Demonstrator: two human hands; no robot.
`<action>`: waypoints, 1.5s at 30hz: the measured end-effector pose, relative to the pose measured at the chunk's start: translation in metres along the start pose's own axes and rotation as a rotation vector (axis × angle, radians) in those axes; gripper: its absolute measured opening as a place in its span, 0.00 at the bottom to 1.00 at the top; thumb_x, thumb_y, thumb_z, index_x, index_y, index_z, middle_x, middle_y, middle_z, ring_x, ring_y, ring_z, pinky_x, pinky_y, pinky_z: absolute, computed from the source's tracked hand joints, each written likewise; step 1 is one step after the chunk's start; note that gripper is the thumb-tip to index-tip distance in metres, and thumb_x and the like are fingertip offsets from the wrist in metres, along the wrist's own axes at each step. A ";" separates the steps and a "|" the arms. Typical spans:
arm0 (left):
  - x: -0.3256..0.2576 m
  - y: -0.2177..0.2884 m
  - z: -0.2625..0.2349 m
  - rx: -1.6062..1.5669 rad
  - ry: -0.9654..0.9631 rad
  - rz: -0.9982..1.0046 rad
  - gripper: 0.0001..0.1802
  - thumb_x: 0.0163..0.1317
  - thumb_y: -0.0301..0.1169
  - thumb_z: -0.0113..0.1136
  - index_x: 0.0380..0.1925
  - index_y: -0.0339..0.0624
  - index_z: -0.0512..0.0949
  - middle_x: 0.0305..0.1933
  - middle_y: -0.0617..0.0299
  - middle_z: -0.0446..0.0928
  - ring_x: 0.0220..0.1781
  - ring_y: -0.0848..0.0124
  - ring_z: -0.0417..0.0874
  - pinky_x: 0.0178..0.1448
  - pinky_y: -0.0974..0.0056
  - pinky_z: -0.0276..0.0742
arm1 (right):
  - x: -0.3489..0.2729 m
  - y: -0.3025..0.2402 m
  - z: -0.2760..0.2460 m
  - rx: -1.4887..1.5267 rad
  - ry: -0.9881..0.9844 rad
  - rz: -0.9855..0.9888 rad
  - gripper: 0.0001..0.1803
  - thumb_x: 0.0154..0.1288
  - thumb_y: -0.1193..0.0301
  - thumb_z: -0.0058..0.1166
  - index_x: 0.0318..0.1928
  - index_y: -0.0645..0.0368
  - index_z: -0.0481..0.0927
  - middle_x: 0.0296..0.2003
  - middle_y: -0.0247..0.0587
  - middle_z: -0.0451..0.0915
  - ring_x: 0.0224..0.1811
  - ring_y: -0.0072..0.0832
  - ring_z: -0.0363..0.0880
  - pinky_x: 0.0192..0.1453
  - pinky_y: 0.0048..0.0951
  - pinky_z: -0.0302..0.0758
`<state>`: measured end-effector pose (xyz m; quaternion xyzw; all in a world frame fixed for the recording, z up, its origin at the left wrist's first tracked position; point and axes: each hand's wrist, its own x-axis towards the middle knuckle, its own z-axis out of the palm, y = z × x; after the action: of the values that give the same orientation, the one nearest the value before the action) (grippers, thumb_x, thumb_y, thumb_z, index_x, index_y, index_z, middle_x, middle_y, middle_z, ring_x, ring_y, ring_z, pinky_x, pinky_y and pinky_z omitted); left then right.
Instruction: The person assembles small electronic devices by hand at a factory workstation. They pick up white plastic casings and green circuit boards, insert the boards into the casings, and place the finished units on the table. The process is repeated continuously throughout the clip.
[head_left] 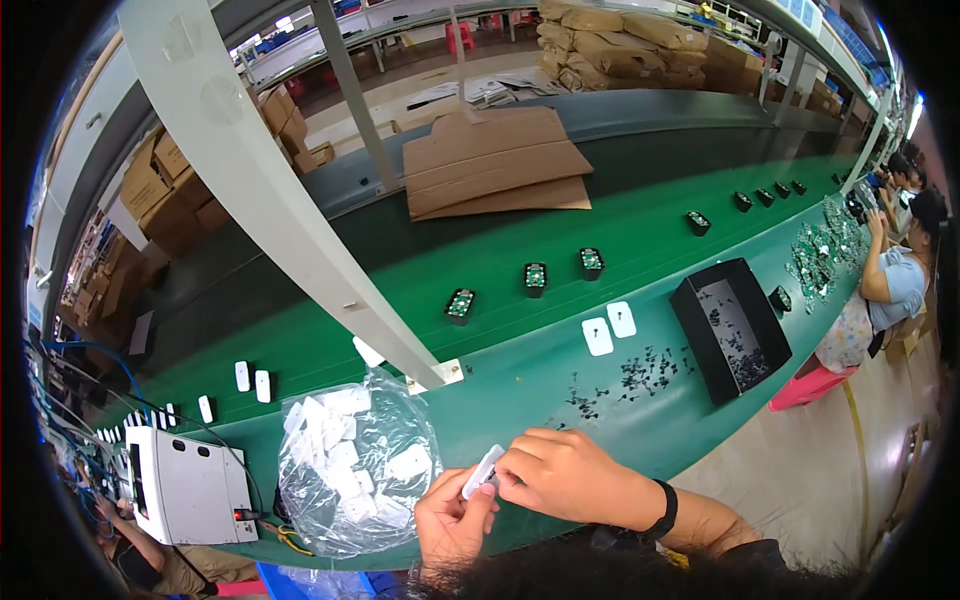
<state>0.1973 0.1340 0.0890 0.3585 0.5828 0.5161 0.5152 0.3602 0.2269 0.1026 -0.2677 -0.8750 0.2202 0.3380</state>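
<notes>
Near the front edge of the green bench, my left hand [450, 522] grips a small white plastic cover [483, 470] between thumb and fingers, holding it tilted. My right hand [565, 474], a black band on its wrist, is closed with its fingertips pressed against the cover's right side. Whatever those fingertips pinch is too small and hidden to name. Just beyond my hands lie scattered small black parts [650, 372]. Two white covers [597, 337] rest flat behind them. A clear plastic bag [358, 470] full of white covers lies left of my left hand.
A black open box [730, 330] with small black parts stands at right. On the conveyor belt sit black housings with green circuit boards [535, 279] and white covers [242, 376]. A pale metal post [290, 220] rises ahead; a white machine [190, 488] stands left. Co-workers sit at both sides.
</notes>
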 end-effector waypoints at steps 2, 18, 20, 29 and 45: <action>-0.001 0.003 0.004 0.026 0.011 0.015 0.13 0.69 0.22 0.57 0.51 0.28 0.81 0.36 0.56 0.75 0.24 0.75 0.76 0.27 0.71 0.71 | -0.001 0.001 0.000 0.000 -0.003 0.006 0.08 0.54 0.74 0.66 0.28 0.57 0.77 0.22 0.35 0.75 0.25 0.35 0.78 0.28 0.35 0.77; 0.004 -0.013 -0.003 -0.126 -0.085 -0.131 0.13 0.69 0.25 0.59 0.51 0.32 0.82 0.39 0.62 0.77 0.33 0.81 0.77 0.32 0.75 0.70 | -0.006 0.011 -0.005 0.656 -0.024 0.562 0.13 0.56 0.71 0.67 0.41 0.60 0.82 0.29 0.31 0.82 0.34 0.21 0.81 0.34 0.29 0.80; 0.007 -0.018 -0.003 -0.181 -0.113 -0.143 0.13 0.69 0.25 0.60 0.51 0.33 0.82 0.37 0.64 0.78 0.32 0.82 0.77 0.33 0.76 0.70 | -0.008 0.023 -0.003 0.708 -0.205 0.572 0.13 0.56 0.72 0.66 0.42 0.61 0.82 0.30 0.32 0.83 0.34 0.21 0.81 0.34 0.27 0.79; 0.015 -0.048 -0.015 -0.063 -0.097 -0.216 0.10 0.68 0.28 0.64 0.45 0.35 0.83 0.26 0.66 0.81 0.25 0.83 0.77 0.30 0.75 0.72 | -0.012 0.040 0.021 0.822 -0.459 0.619 0.13 0.60 0.75 0.67 0.46 0.60 0.82 0.37 0.29 0.83 0.39 0.17 0.79 0.42 0.23 0.78; 0.021 -0.108 -0.092 -0.523 0.124 -0.136 0.15 0.68 0.26 0.62 0.49 0.23 0.79 0.42 0.46 0.84 0.36 0.63 0.87 0.44 0.62 0.83 | 0.146 0.226 0.140 -0.225 -0.187 0.217 0.28 0.53 0.69 0.69 0.57 0.44 0.77 0.59 0.58 0.69 0.60 0.58 0.72 0.63 0.48 0.75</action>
<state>0.1162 0.1104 -0.0266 0.1412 0.4829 0.6342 0.5870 0.2412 0.4600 -0.0501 -0.3749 -0.8877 0.1800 0.1974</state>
